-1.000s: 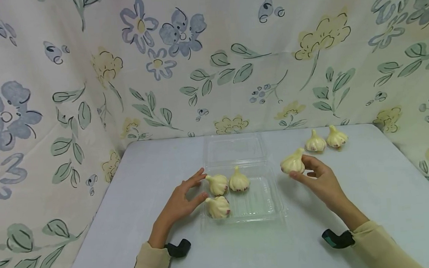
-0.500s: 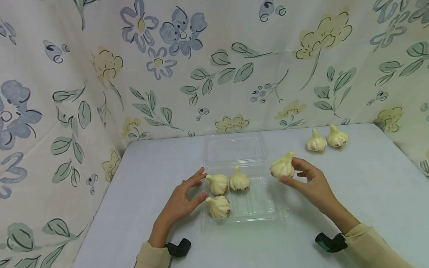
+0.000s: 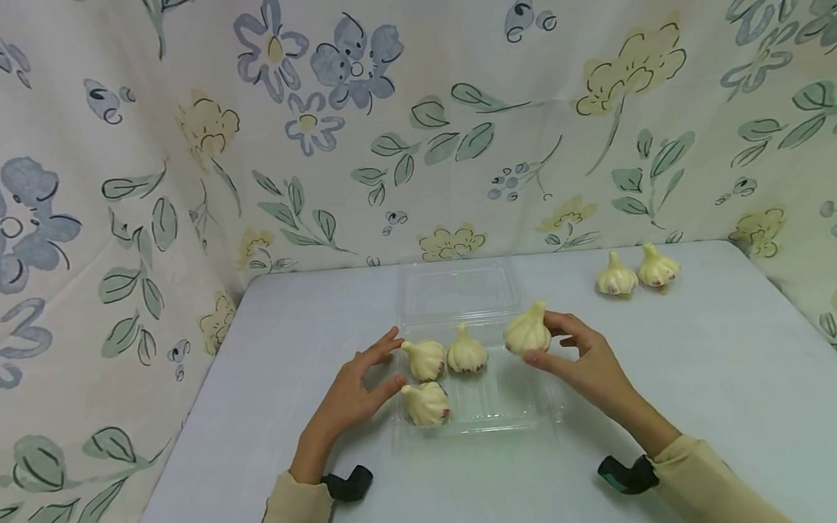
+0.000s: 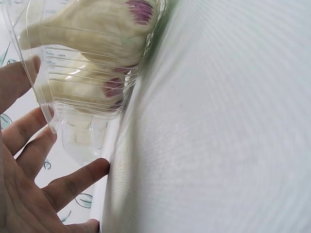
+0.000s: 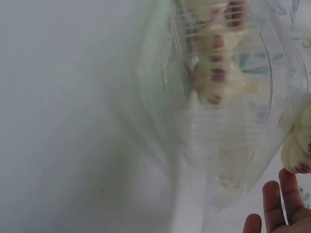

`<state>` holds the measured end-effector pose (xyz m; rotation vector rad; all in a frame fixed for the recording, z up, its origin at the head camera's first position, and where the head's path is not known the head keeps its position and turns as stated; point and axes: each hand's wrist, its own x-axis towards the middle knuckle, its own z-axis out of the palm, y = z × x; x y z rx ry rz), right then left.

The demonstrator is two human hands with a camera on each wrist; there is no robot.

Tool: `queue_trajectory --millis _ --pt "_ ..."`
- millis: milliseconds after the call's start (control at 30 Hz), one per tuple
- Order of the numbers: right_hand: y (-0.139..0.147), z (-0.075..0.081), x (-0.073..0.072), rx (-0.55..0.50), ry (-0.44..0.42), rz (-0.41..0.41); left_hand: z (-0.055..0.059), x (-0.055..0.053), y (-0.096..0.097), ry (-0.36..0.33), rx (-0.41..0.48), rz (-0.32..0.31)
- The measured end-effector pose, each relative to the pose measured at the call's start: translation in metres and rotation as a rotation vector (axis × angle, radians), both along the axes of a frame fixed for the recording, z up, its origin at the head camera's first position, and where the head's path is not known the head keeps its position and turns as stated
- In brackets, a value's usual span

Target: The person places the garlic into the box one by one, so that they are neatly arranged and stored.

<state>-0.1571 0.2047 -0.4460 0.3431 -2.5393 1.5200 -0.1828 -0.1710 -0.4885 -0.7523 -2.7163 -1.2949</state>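
Note:
My right hand [image 3: 584, 362] pinches a garlic bulb [image 3: 528, 332] between thumb and fingers, above the back right part of a clear plastic clamshell box [image 3: 503, 427]. In the right wrist view this garlic bulb [image 5: 297, 145] shows at the right edge, beside the box wall. Three more bulbs lie in the box: one back left [image 3: 425, 360], one front left [image 3: 426, 404] and one at the back middle [image 3: 466, 350]. My left hand [image 3: 355, 391] rests at the box's left side with fingers spread. In the left wrist view its fingertips [image 4: 35, 64] touch the clear rim.
Two garlic bulbs [image 3: 616, 274] stand together at the back right of the white table [image 3: 718, 370]. The box's lid [image 3: 457, 289] lies folded back toward the far edge. A floral curtain [image 3: 409, 132] hangs behind and at the sides.
My right hand has moved left with its garlic bulb, from beside the box to over its right part. The left hand and the other bulbs have stayed in place.

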Motion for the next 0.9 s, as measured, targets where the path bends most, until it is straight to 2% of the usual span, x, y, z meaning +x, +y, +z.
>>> queue_trajectory --millis 267,400,633,900 --pt "-0.016 -0.005 0.003 0.052 0.022 0.038 0.001 0.000 0.000 -0.004 0.003 0.000" --pt "-0.022 -0.007 0.006 0.084 0.077 0.039 0.001 0.000 0.000 -0.009 -0.001 0.003" --pt "-0.031 -0.010 0.006 0.109 0.172 0.095 0.001 0.000 0.000 -0.011 -0.004 0.004" --pt "-0.039 -0.011 0.008 0.127 0.173 0.143 0.001 0.001 0.000 -0.011 0.003 0.003"
